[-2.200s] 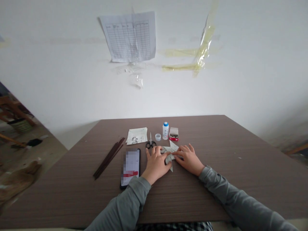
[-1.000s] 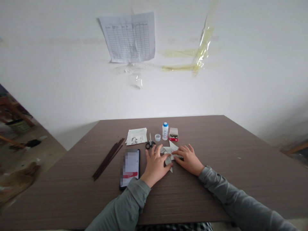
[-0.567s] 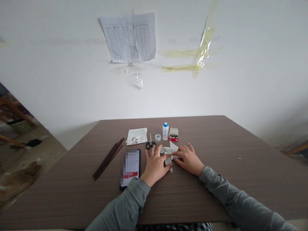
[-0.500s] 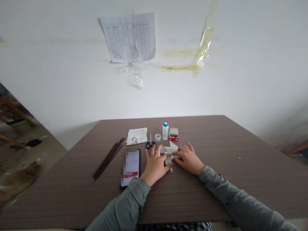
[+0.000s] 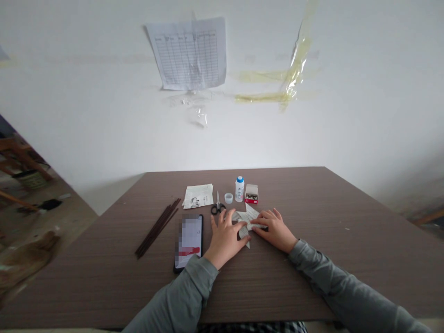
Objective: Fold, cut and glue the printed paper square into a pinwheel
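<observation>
A folded printed-paper pinwheel (image 5: 252, 212), its pointed blades spread out, lies on the brown table between my two hands. My left hand (image 5: 225, 238) comes from the left, thumb and index finger holding the paper near its middle while the other fingers fan out above it. From the right, my right hand (image 5: 275, 230) pinches a blade, its fingertips close to the centre. Part of the paper is hidden under the fingers. Just beyond my left fingertips lie black-handled scissors (image 5: 218, 208), blades pointing away.
A phone (image 5: 189, 240) lies left of my left hand, with dark thin sticks (image 5: 157, 229) farther left. Behind are printed sheets (image 5: 198, 196), a small clear cup (image 5: 228, 198), a white bottle with a blue cap (image 5: 239, 189) and an opened red box (image 5: 251, 194) of small metallic pieces.
My right hand has shifted very slightly on the paper. The whole view has drifted a little; my left hand keeps its place on the pinwheel.
</observation>
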`<state>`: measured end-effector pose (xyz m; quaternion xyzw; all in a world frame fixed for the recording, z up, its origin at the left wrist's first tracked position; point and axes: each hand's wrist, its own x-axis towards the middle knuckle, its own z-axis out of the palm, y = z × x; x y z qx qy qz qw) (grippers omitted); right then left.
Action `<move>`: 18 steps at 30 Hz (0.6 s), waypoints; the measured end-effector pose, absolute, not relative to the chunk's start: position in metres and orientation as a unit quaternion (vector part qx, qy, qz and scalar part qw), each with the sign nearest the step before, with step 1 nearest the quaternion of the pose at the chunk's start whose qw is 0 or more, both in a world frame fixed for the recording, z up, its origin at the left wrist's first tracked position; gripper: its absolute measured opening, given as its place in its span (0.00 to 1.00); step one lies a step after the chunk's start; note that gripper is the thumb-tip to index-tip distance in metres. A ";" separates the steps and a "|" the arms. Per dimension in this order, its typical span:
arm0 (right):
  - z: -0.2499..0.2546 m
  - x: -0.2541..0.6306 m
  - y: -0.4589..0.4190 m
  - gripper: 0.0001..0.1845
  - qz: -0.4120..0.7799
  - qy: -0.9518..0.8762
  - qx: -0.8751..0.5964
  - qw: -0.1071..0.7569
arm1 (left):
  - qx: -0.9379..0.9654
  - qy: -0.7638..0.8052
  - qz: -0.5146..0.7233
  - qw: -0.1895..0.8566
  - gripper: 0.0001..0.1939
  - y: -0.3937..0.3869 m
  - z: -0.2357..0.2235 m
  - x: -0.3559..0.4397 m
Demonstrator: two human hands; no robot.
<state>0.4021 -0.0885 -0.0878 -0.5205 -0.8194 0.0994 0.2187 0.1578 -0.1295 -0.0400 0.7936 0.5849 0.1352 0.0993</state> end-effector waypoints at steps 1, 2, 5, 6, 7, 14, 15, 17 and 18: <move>-0.088 0.402 -0.089 0.15 0.098 -0.821 -0.519 0.219 | 0.793 0.585 0.141 0.098 0.24 -0.130 -0.041 0.158; -0.087 0.402 -0.089 0.15 0.097 -0.822 -0.517 0.218 | 0.793 0.584 0.144 0.097 0.23 -0.130 -0.041 0.157; -0.084 0.401 -0.091 0.16 0.093 -0.824 -0.516 0.214 | 0.796 0.580 0.142 0.092 0.25 -0.130 -0.041 0.157; -0.082 0.400 -0.092 0.17 0.091 -0.825 -0.517 0.211 | 0.799 0.577 0.142 0.090 0.25 -0.129 -0.041 0.157; -0.081 0.400 -0.092 0.17 0.089 -0.824 -0.518 0.209 | 0.801 0.575 0.140 0.089 0.25 -0.129 -0.041 0.157; -0.079 0.399 -0.092 0.15 0.074 -0.831 -0.515 0.198 | 0.803 0.576 0.120 0.095 0.26 -0.128 -0.039 0.157; -0.079 0.399 -0.091 0.15 0.073 -0.832 -0.514 0.196 | 0.803 0.576 0.120 0.097 0.26 -0.128 -0.039 0.157; -0.079 0.399 -0.091 0.14 0.071 -0.833 -0.515 0.193 | 0.801 0.578 0.121 0.099 0.26 -0.127 -0.039 0.157; -0.078 0.399 -0.092 0.14 0.070 -0.832 -0.516 0.192 | 0.800 0.579 0.123 0.099 0.26 -0.127 -0.039 0.157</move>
